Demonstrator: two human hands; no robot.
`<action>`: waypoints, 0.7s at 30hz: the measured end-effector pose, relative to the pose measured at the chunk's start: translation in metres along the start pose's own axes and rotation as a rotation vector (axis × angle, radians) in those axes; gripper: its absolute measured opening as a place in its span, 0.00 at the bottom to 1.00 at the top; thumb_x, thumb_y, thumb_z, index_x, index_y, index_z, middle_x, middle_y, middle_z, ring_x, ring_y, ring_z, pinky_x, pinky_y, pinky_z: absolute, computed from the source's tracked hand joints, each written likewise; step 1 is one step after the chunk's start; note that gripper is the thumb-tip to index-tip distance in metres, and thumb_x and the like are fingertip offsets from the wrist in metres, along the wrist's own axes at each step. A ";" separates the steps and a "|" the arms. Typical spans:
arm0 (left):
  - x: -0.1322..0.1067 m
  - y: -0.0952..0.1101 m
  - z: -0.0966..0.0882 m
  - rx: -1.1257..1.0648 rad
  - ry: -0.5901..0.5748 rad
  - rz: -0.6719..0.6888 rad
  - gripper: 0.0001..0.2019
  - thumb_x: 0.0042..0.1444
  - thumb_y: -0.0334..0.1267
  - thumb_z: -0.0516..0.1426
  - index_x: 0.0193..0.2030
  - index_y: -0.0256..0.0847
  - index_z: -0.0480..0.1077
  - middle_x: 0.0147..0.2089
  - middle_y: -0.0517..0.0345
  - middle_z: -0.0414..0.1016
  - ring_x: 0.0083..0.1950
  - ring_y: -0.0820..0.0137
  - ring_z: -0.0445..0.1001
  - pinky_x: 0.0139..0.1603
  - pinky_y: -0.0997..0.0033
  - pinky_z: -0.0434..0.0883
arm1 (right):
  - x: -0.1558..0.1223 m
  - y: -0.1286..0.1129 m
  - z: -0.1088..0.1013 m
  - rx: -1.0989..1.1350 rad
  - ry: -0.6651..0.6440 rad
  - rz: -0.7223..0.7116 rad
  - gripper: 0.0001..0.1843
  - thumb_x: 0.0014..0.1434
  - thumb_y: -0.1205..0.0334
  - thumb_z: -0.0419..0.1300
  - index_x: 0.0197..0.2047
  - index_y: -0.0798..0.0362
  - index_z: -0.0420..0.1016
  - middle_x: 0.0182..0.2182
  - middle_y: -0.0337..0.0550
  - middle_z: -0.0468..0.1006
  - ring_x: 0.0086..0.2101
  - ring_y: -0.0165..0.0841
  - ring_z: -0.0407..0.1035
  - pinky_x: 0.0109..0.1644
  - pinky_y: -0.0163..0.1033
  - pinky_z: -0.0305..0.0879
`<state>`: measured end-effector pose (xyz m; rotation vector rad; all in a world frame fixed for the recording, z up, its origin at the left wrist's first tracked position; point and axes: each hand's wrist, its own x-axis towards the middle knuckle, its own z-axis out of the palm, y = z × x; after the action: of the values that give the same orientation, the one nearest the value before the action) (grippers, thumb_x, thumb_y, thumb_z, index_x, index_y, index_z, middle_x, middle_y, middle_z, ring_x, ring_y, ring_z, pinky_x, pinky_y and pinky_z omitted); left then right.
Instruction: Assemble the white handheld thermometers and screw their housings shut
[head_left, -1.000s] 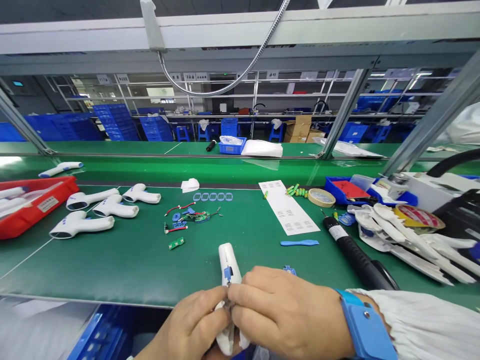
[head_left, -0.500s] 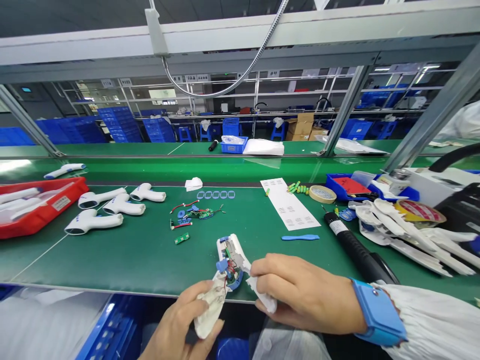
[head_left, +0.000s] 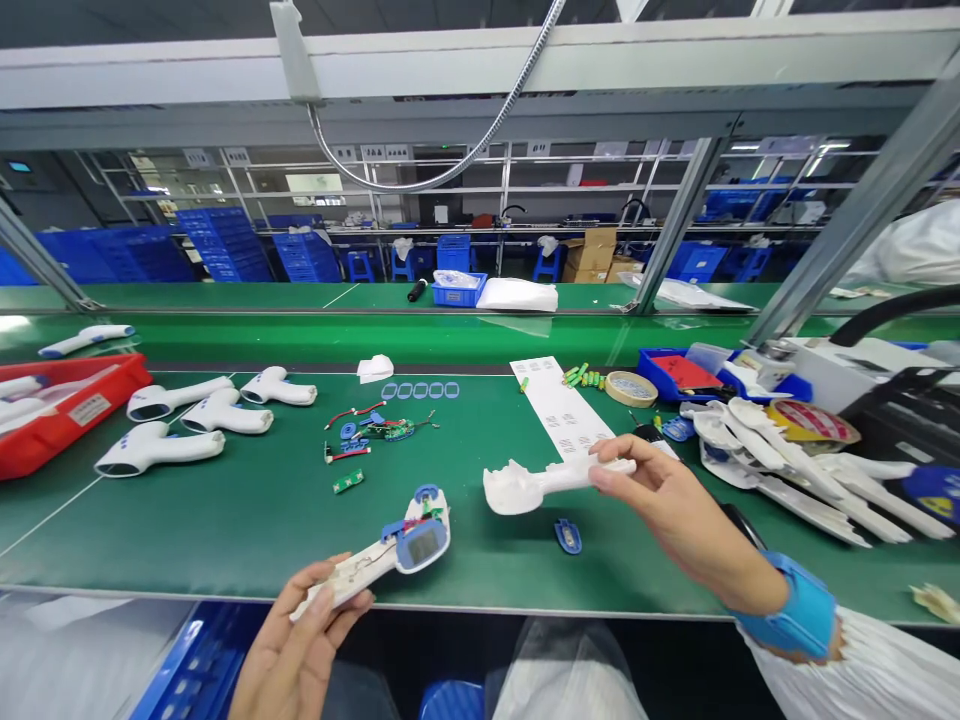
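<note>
My left hand (head_left: 300, 625) is closed around the handle of an opened thermometer half-shell (head_left: 360, 572). At its head sit a blue-framed display (head_left: 421, 545), wires and a bit of green circuit board. My right hand (head_left: 667, 510) pinches the handle end of a separate white half-shell (head_left: 517, 490), held above the mat, with a jagged upper edge. Between the hands, nearer the right one, a small blue part (head_left: 568, 536) with a metallic middle lies on the table. Loose circuit boards with wires (head_left: 386, 430) and a small green board (head_left: 348, 481) lie farther back.
Several white gun-shaped housings (head_left: 161, 447) and a red bin (head_left: 75, 410) are at left. Blue frames (head_left: 420, 391) lie in a row. At right are a printed sheet (head_left: 551, 400), green cells (head_left: 585, 377), a tape roll (head_left: 631, 388) and piled white shells (head_left: 780, 470).
The two shell halves have come apart. My right hand has moved up and right with one, my left hand leftward with the other. The small blue part now lies on the mat.
</note>
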<state>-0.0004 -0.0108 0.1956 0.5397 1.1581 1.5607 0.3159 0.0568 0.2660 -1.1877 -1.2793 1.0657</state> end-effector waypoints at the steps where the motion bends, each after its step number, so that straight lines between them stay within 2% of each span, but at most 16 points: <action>1: 0.000 0.002 0.003 -0.041 0.016 -0.030 0.17 0.38 0.38 0.69 0.35 0.36 0.73 0.41 0.53 0.77 0.38 0.65 0.76 0.42 0.73 0.77 | 0.000 0.001 -0.004 0.053 0.024 0.046 0.18 0.44 0.51 0.69 0.31 0.53 0.70 0.29 0.38 0.70 0.29 0.28 0.63 0.32 0.31 0.63; 3: -0.001 0.005 0.011 -0.118 0.060 -0.047 0.13 0.41 0.37 0.67 0.33 0.35 0.73 0.38 0.54 0.77 0.34 0.67 0.76 0.40 0.72 0.78 | -0.001 0.002 -0.010 0.175 0.059 0.117 0.19 0.42 0.50 0.71 0.29 0.54 0.71 0.28 0.38 0.70 0.28 0.27 0.63 0.31 0.30 0.64; 5: -0.005 0.009 0.020 -0.180 0.118 -0.041 0.03 0.52 0.32 0.60 0.32 0.35 0.73 0.34 0.57 0.77 0.30 0.71 0.76 0.37 0.74 0.78 | -0.004 0.004 -0.015 0.298 0.100 0.171 0.20 0.40 0.49 0.72 0.29 0.55 0.71 0.27 0.38 0.70 0.28 0.27 0.64 0.31 0.29 0.66; 8: -0.010 0.013 0.032 -0.225 0.190 -0.064 0.13 0.60 0.23 0.47 0.32 0.33 0.71 0.28 0.59 0.76 0.26 0.77 0.75 0.33 0.79 0.78 | -0.008 0.006 -0.017 0.449 0.191 0.220 0.21 0.37 0.51 0.73 0.30 0.53 0.72 0.26 0.36 0.71 0.25 0.26 0.64 0.25 0.28 0.68; 12: -0.010 0.015 0.038 -0.263 0.188 -0.121 0.12 0.61 0.20 0.45 0.37 0.30 0.68 0.30 0.55 0.77 0.27 0.78 0.76 0.32 0.82 0.77 | -0.013 0.008 -0.016 0.574 0.245 0.289 0.23 0.33 0.53 0.75 0.30 0.53 0.72 0.20 0.33 0.69 0.17 0.24 0.60 0.16 0.26 0.64; 15: -0.008 0.013 0.039 -0.303 0.163 -0.169 0.12 0.62 0.21 0.43 0.40 0.30 0.66 0.31 0.53 0.77 0.28 0.77 0.77 0.33 0.81 0.78 | -0.017 0.009 -0.019 0.622 0.266 0.312 0.26 0.31 0.56 0.76 0.34 0.55 0.73 0.22 0.37 0.73 0.18 0.26 0.64 0.17 0.28 0.68; 17: -0.006 0.012 0.039 -0.327 0.142 -0.198 0.13 0.62 0.20 0.41 0.43 0.29 0.65 0.31 0.53 0.77 0.29 0.76 0.77 0.33 0.80 0.78 | -0.020 0.010 -0.024 0.641 0.303 0.321 0.27 0.34 0.59 0.76 0.37 0.57 0.72 0.25 0.42 0.76 0.21 0.30 0.68 0.21 0.30 0.72; 21: 0.001 0.007 0.032 -0.309 0.100 -0.276 0.17 0.60 0.18 0.40 0.51 0.32 0.62 0.32 0.51 0.78 0.30 0.72 0.78 0.33 0.77 0.78 | -0.027 0.013 -0.039 0.682 0.371 0.292 0.17 0.45 0.64 0.70 0.37 0.60 0.72 0.28 0.48 0.78 0.24 0.33 0.72 0.25 0.31 0.74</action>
<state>0.0222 0.0028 0.2148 0.0929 0.9927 1.4997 0.3549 0.0303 0.2521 -0.9831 -0.3983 1.2787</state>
